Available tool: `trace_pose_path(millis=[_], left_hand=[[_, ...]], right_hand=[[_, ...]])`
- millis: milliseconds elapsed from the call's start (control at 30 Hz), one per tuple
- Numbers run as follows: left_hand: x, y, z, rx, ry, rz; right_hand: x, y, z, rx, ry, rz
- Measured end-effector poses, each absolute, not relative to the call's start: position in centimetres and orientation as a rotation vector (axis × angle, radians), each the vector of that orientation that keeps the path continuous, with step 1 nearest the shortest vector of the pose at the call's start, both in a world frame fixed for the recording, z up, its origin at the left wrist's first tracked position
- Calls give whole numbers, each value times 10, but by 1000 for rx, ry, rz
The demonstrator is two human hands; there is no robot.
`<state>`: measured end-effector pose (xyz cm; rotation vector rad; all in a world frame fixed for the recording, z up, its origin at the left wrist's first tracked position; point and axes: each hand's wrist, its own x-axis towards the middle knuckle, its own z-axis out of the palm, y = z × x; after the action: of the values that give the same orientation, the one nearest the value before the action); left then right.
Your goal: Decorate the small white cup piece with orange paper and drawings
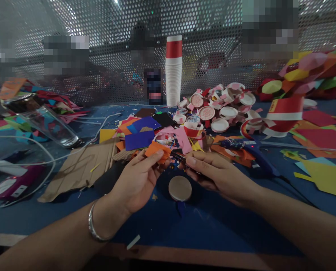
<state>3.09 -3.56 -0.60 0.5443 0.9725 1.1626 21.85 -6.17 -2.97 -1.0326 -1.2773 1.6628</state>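
Observation:
Pinched between the thumb and fingers of my left hand (145, 169) is a small piece of orange paper (156, 150). My right hand (210, 169) is closed round dark scissors (179, 157), whose tips reach the right edge of the orange paper; the handles are mostly hidden by my fingers. Just below both hands a round brownish disc (180, 188) lies on the blue table (213, 233). Beyond the hands are blue paper pieces (139, 140), pink paper (182, 137) and a cut red-and-white cup piece (193, 131).
A tall stack of paper cups (173, 75) stands by a perforated metal screen (106, 56). Cut cup pieces (219, 109) are heaped behind. A blue glue gun (258, 154) lies right, a glass jar (52, 124) and cardboard (80, 169) left. A red cup (283, 116) stands right.

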Motion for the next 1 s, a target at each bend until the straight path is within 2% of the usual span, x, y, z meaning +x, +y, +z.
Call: trace_pose_path(millis=[733,1000], left_hand=[[29,-34,-7,519,963,1116],[22,-34,-18,977,846,1064]], right_hand=[[222,-62,-29,-1014,-1238,1662],[224,-62,-30,-956,-1177,1713]])
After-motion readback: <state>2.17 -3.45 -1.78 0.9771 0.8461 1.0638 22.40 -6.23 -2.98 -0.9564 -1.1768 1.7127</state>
